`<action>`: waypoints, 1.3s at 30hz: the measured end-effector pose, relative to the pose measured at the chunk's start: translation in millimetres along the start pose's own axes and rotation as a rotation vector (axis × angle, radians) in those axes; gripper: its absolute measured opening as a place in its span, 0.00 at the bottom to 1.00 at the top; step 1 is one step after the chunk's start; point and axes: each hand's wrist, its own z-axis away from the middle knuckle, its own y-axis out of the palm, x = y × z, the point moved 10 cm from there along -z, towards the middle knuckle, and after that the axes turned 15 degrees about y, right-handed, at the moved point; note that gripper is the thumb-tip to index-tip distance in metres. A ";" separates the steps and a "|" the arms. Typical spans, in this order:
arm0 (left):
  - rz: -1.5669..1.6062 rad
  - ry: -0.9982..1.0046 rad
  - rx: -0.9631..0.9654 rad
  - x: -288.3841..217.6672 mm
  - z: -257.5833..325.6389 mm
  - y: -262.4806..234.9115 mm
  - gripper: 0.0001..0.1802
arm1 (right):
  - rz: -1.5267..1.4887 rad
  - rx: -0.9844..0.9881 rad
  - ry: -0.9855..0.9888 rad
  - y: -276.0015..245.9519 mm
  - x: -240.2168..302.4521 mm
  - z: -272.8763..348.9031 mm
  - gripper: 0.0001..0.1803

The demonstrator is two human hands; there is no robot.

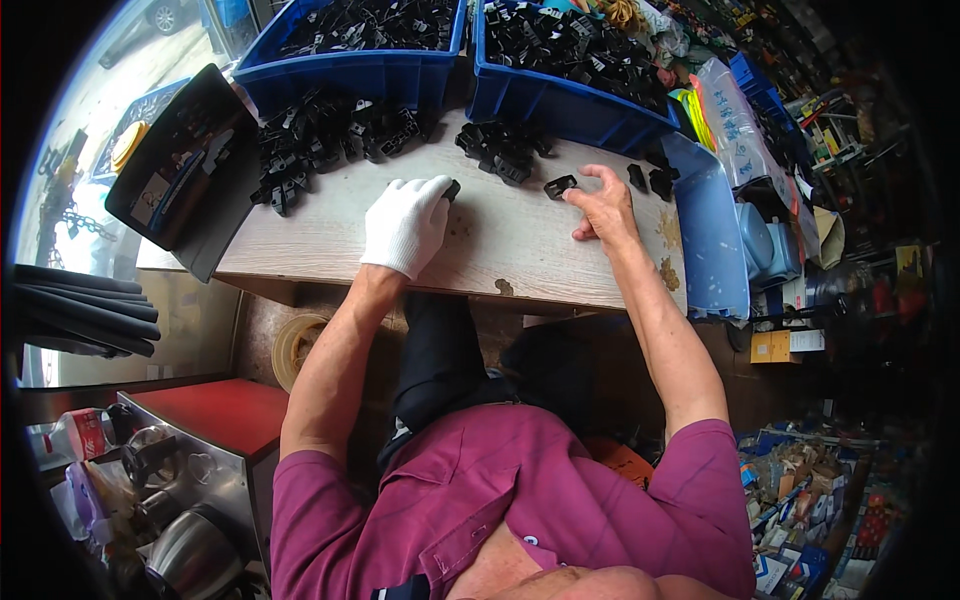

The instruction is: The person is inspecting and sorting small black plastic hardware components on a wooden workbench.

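My left hand (408,225), in a white knit glove, is closed over the wooden table; a small black plastic part (453,190) pokes out by its fingertips, mostly hidden. To the right, my bare right hand (606,208) has its thumb and forefinger spread apart. Its thumb tip is at the edge of a black hollow plastic part (560,187) lying on the tabletop, and I cannot tell if they touch. Between the hands and farther back lies a small heap of black plastic parts (503,152). A larger heap of similar parts (315,140) spreads behind my left hand.
Two blue bins (350,80) (575,108) full of black parts stand along the table's far side. A tablet (180,165) in a dark case leans at the left. Several black pieces (658,180) lie near a light-blue tray (712,250) at the right edge.
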 end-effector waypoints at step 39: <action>0.156 0.435 0.204 -88.5 -27.7 62.3 0.23 | 0.377 0.244 -0.033 51.8 -4.0 43.1 0.20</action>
